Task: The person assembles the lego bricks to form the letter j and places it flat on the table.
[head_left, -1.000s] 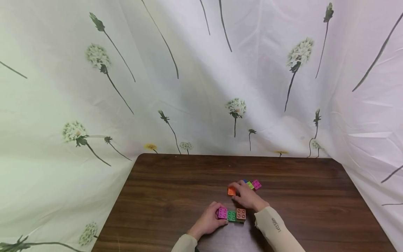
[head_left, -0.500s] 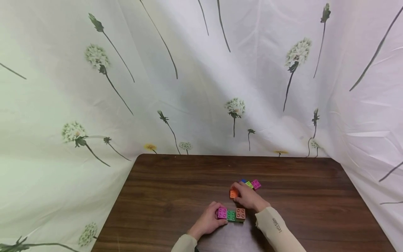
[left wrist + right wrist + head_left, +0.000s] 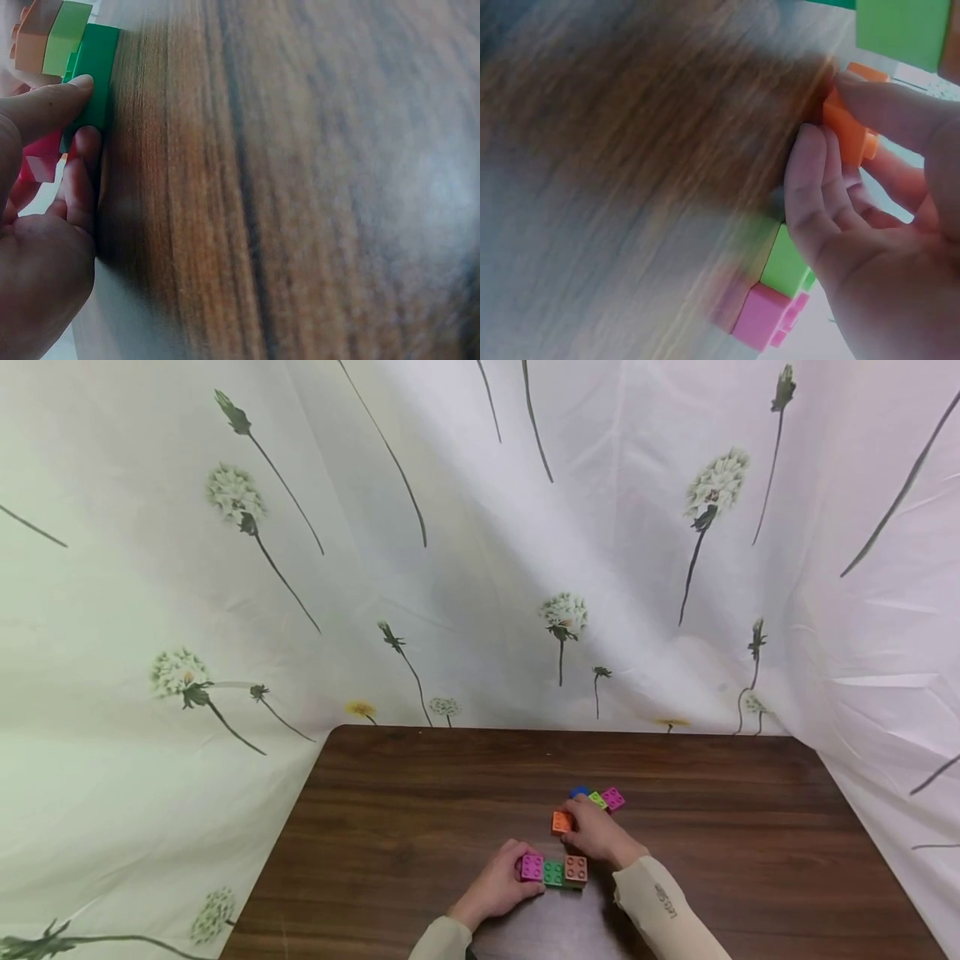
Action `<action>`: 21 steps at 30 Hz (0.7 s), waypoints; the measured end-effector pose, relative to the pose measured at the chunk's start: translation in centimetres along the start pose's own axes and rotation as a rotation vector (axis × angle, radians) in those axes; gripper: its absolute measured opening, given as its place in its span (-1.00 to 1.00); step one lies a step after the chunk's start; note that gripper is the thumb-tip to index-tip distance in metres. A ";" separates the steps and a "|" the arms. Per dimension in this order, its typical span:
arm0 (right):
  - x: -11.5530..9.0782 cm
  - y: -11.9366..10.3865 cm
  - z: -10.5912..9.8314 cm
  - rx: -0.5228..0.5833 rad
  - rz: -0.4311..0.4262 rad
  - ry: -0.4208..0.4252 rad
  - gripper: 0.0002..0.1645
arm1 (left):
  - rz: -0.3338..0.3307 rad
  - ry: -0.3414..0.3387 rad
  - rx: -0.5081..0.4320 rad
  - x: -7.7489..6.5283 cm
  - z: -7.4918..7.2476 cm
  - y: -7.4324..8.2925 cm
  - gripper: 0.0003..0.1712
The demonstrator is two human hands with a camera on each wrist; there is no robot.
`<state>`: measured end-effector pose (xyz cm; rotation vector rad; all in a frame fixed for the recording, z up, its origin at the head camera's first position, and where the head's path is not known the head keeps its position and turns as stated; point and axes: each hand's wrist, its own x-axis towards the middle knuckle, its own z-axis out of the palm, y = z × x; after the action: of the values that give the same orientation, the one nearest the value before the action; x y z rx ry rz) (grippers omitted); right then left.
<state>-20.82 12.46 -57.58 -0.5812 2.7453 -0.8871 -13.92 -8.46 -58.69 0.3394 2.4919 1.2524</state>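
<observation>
My left hand (image 3: 495,883) grips the left end of a joined group of toy building blocks on the table. A dark green block (image 3: 97,71) forms its base, with a pink block (image 3: 532,867) on the left. On the right, a brown block (image 3: 576,867) tops a light green block (image 3: 67,39). Just beyond this group, my right hand (image 3: 597,837) pinches an orange block (image 3: 560,823) between thumb and fingers, low at the tabletop. Whether the orange block touches the table is hard to tell.
Behind the right hand lie a blue block (image 3: 578,792), a lime block (image 3: 597,801) and a second pink block (image 3: 612,798), close together in a row. The dark wooden table (image 3: 405,793) ends at a flower-printed white cloth (image 3: 480,635).
My right hand has drawn the orange block slightly to the right and nearer to me, and more of the blue block now shows. The left hand and its joined blocks have stayed put.
</observation>
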 end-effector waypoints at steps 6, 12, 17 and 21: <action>-0.5 0.5 -0.2 0.077 -0.008 0.011 -0.62 | -0.003 0.004 -0.003 0.0 0.0 0.0 -0.62; -1.2 1.1 -0.4 0.149 0.029 0.043 -0.58 | -0.011 -0.001 -0.002 0.0 0.1 0.0 -0.62; -1.8 1.4 -0.7 0.156 0.022 0.068 -0.56 | -0.014 -0.003 -0.021 0.0 0.1 0.1 -0.63; -2.4 1.4 -1.1 0.202 0.045 0.069 -0.53 | -0.027 -0.009 -0.037 0.1 0.0 0.1 -0.64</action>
<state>-19.39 15.12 -57.40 -0.4571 2.6718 -1.1763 -13.96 -8.37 -58.66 0.3003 2.4543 1.2826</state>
